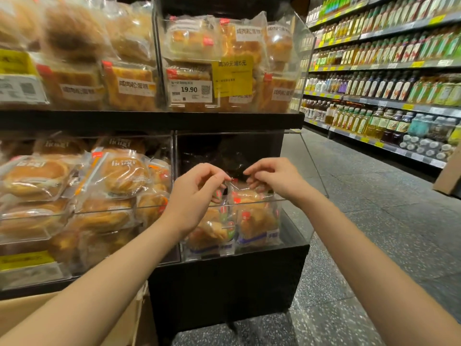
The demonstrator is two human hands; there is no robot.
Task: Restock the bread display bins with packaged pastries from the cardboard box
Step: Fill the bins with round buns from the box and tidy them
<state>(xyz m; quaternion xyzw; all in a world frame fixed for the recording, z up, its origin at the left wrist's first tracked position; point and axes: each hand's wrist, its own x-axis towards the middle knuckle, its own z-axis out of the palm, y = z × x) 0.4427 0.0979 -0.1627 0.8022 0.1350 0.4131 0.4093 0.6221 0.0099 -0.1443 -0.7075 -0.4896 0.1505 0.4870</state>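
At the centre of the frame, a light, crinkly packaged pastry [245, 196] is being pinched by its top seam between the left hand [197, 193] and right hand [272, 178] over the lower right bin [294, 221], its soft, crushable bread being spared.

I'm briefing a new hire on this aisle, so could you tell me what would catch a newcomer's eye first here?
First, the two bare hands at centre: the left hand and right hand pinch the top of a packaged pastry over the lower right clear bin. Above it, a yellow promotion sign and a 19.90 price tag stand out. On the right, shelves of bottled drinks run down the aisle.
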